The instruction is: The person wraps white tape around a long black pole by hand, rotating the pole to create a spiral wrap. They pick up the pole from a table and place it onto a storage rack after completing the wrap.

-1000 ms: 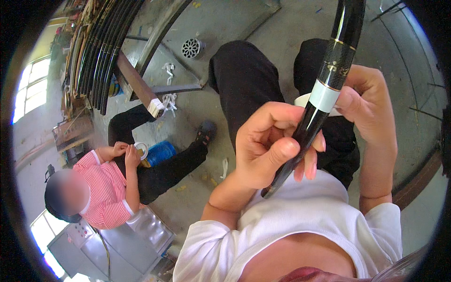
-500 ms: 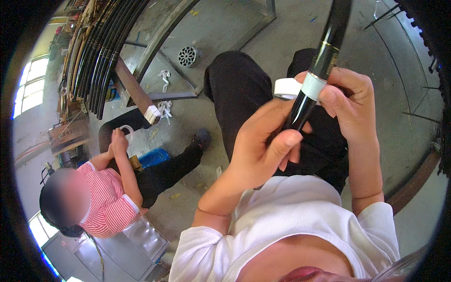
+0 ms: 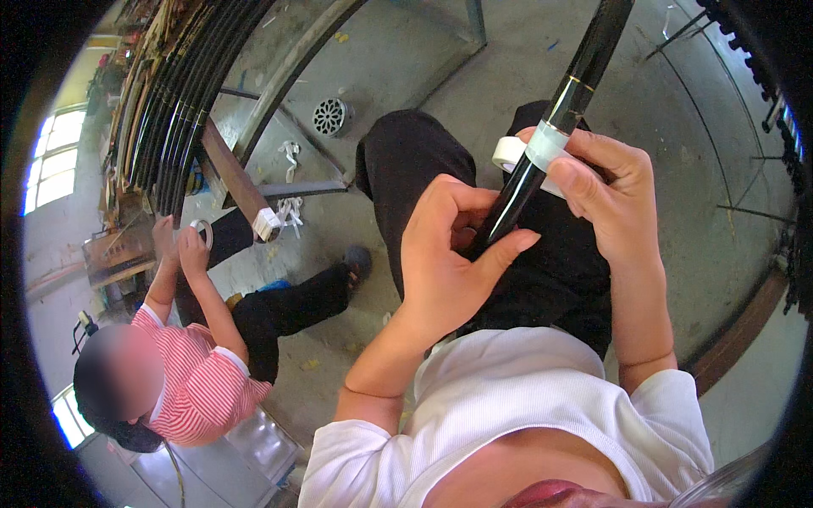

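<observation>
A glossy black rod [image 3: 508, 206] with thin gold rings slants up and away across my lap, its upper end running out of view. My left hand [image 3: 449, 254] is closed around its lower end, thumb along the near side. A band of pale white tape [image 3: 547, 146] goes round the rod farther up. My right hand [image 3: 611, 182] grips a roll of white tape [image 3: 508, 152] behind the rod, partly hidden by it. The right thumb rests beside the taped band.
On the left, several similar black rods [image 3: 190, 110] lean on a metal frame with a brown bar [image 3: 229, 173]. Scraps of white tape [image 3: 290, 212] hang near it. A co-worker in a striped shirt [image 3: 212, 381] sits there, holding a tape ring [image 3: 203, 230]. A round grate [image 3: 331, 117] lies ahead.
Both my hands and the rod have shifted slightly left, and the left hand's fingers have loosened a little. The co-worker's hands have moved up and left to the racked rods.
</observation>
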`<state>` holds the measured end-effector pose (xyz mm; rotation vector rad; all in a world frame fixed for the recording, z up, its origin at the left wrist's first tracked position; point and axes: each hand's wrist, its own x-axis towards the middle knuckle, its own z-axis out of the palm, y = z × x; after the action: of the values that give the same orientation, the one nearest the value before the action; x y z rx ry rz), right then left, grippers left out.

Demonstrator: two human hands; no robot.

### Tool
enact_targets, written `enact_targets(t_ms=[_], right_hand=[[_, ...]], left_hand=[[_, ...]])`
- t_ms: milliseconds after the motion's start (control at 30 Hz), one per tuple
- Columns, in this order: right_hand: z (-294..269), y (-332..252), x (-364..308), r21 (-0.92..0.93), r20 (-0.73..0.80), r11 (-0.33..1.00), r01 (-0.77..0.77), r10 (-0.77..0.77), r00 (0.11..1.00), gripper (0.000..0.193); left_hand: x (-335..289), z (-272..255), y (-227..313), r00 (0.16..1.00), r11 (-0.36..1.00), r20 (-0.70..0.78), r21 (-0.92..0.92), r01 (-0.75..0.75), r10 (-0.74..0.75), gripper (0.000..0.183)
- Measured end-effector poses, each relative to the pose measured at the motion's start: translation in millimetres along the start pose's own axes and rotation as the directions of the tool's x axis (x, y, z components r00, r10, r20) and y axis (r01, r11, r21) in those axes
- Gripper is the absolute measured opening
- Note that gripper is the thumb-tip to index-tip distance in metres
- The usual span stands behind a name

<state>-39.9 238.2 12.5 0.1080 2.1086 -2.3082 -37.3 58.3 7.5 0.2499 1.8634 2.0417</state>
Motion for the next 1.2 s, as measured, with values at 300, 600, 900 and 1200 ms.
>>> enact_targets(t_ms=[300,600,900,1200], right_hand=[[-5,14,2,0.083,-0.07,0.996,-0.031,0.036,0.997,0.026],[-2,17,-5,0.014,-0.175,1.0,-0.01,0.013,0.984,0.024],[-8,15,-11,0.064,-0.173,0.997,0.045,-0.033,0.984,0.023],[-11,7,-13,0.07,-0.103,0.993,0.09,-0.082,0.991,0.024]], left_hand=[[8,1,-3,0.995,0.987,0.082,-0.143,0.068,-0.056,0.031],[14,4,-12,0.982,0.916,0.029,0.357,-0.184,0.186,0.034],[13,13,-5,1.0,0.984,0.028,0.18,-0.011,0.006,0.032],[13,15,2,0.987,0.994,0.116,0.009,0.109,-0.11,0.034]])
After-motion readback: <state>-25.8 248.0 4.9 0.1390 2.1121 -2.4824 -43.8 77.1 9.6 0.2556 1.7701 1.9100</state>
